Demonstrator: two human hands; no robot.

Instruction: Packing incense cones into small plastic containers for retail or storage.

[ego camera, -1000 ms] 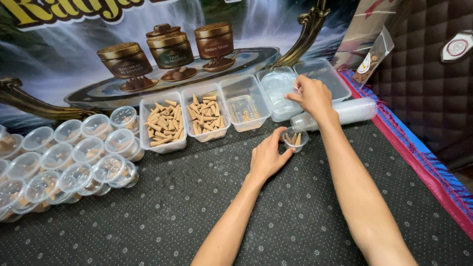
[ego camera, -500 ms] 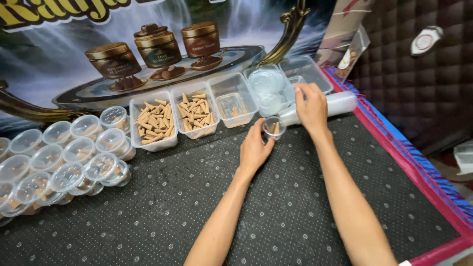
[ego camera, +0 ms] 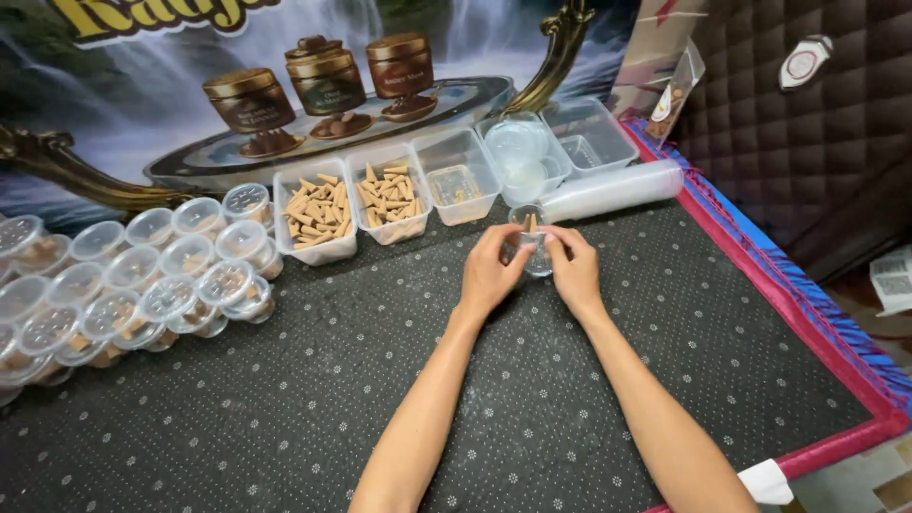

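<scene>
Head view: left hand [ego camera: 489,275] and right hand [ego camera: 573,269] grasp small clear cup [ego camera: 534,249] between them, upright on worktop [ego camera: 285,408].

Just one cam, strapped to my head, looking down and forward over my arms at the dotted mat [ego camera: 285,399], close-ish, with the trays [ego camera: 456,180] and poster [ego camera: 142,104] at the far edge.

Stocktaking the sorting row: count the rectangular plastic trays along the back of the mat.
5. Two trays of cones left, a nearly empty tray mid-row, a tray of lids, and a far-right tray. None seems hidden.
</scene>
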